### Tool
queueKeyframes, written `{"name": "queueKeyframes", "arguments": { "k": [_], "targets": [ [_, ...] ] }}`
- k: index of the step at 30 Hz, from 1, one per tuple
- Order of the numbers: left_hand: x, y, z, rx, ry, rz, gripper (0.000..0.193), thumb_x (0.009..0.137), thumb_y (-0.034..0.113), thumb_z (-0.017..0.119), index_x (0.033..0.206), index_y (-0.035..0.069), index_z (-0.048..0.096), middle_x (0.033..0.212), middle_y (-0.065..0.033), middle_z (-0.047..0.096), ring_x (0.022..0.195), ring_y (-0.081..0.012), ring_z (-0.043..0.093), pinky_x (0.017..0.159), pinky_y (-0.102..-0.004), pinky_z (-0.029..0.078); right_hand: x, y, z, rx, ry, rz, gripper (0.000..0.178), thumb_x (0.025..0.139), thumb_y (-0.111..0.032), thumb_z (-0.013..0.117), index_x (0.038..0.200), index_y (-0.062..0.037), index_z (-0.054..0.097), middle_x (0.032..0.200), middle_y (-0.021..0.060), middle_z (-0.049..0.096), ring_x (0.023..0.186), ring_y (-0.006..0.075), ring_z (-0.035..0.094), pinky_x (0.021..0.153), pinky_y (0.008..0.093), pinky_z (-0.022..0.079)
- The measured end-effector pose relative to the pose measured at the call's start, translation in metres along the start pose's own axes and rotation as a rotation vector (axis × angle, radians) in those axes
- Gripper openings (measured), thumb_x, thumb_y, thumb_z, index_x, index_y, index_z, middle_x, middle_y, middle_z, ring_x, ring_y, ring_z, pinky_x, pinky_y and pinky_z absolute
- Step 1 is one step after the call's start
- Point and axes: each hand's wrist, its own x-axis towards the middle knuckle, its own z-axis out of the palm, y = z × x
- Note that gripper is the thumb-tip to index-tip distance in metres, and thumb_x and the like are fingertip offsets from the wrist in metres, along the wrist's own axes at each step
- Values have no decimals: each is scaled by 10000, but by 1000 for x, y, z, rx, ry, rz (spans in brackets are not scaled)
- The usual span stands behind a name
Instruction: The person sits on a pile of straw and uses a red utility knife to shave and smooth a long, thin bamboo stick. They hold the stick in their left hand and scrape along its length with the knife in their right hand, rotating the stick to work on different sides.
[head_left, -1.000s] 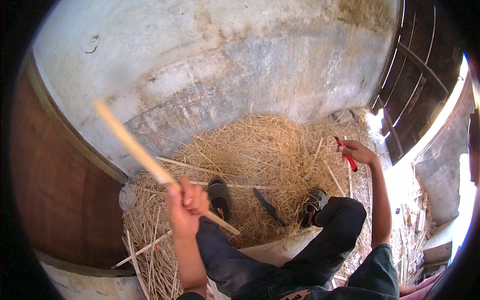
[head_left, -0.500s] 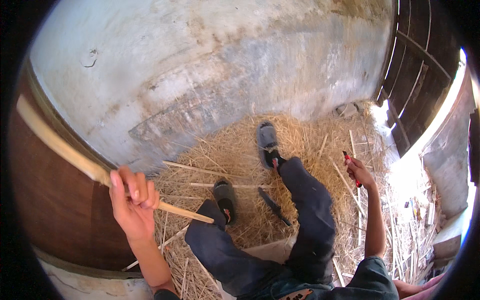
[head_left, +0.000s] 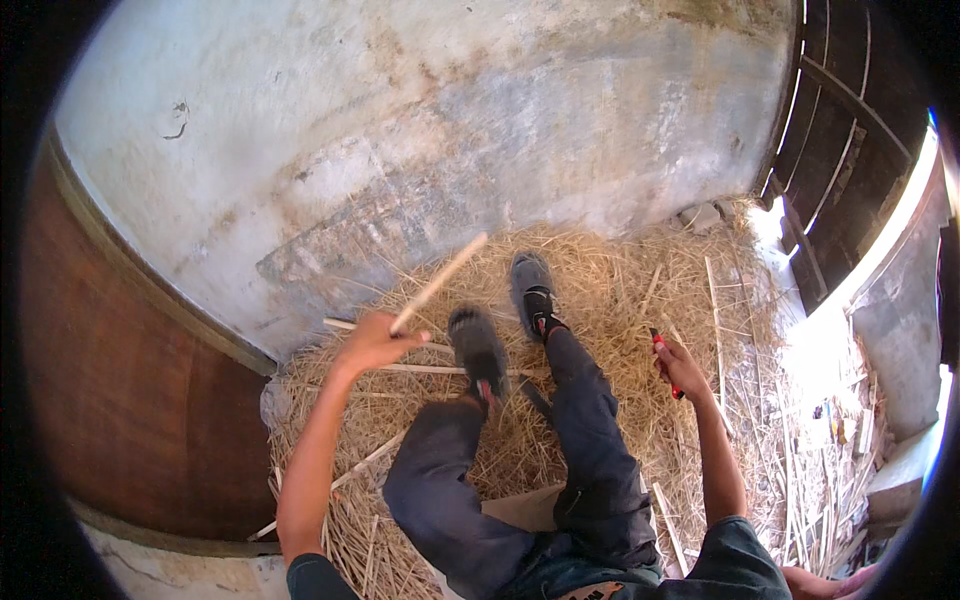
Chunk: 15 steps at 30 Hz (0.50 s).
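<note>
Pale wood, in the form of a straight stick (head_left: 440, 282), slants out of the left hand (head_left: 375, 345), whose grip is folded around its near end; most of the fingers are hidden behind the back of the hand. The stick's free end points away and to the right, toward the stained wall (head_left: 450, 130). Well apart from it, the right hand (head_left: 682, 368) has its grip closed around a slim red tool (head_left: 659, 345), the dark tip jutting out past the fingers and the red lower end showing beneath them. Both hands are held above loose straw (head_left: 625, 290) spread over the floor. Between them stretch the person's legs in dark trousers (head_left: 440, 480), with the left sandal (head_left: 478, 345) blurred and the right sandal (head_left: 532, 278) farther out, nearer the wall. A dark, flat object (head_left: 537, 401) lies on the straw between the legs, partly covered by the right one. Thin pale strips (head_left: 715, 310) are scattered to either side. At the left stands a reddish-brown panel (head_left: 130, 380); dark boards (head_left: 845, 110) with bright gaps fill the upper right.
</note>
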Motion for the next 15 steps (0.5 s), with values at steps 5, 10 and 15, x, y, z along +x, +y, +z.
{"name": "queueKeyframes", "arguments": {
  "k": [5,10,15],
  "targets": [
    [48,-32,91,34,-214,-215,834,802,852,697,827,19,735,692,-72,662,601,-178,634,516,-372,474,7,-6,50,94,3,19,438,1043,-469,642,1049,-39,724,721,-38,570,569,77,514,526,275,421],
    [98,-56,176,-118,-308,-248,659,835,683,810,742,47,669,632,-38,556,547,-186,573,528,-406,429,31,-16,110,-63,18,46,447,928,-469,785,883,-26,751,683,6,637,620,130,603,599,335,472],
    [119,-55,200,-132,-84,-101,429,945,395,768,859,-21,708,745,-170,663,654,-313,664,630,-481,502,43,-22,137,-108,101,-76,400,888,-413,809,914,-15,778,654,109,672,637,262,677,648,434,507]
  ]
}}
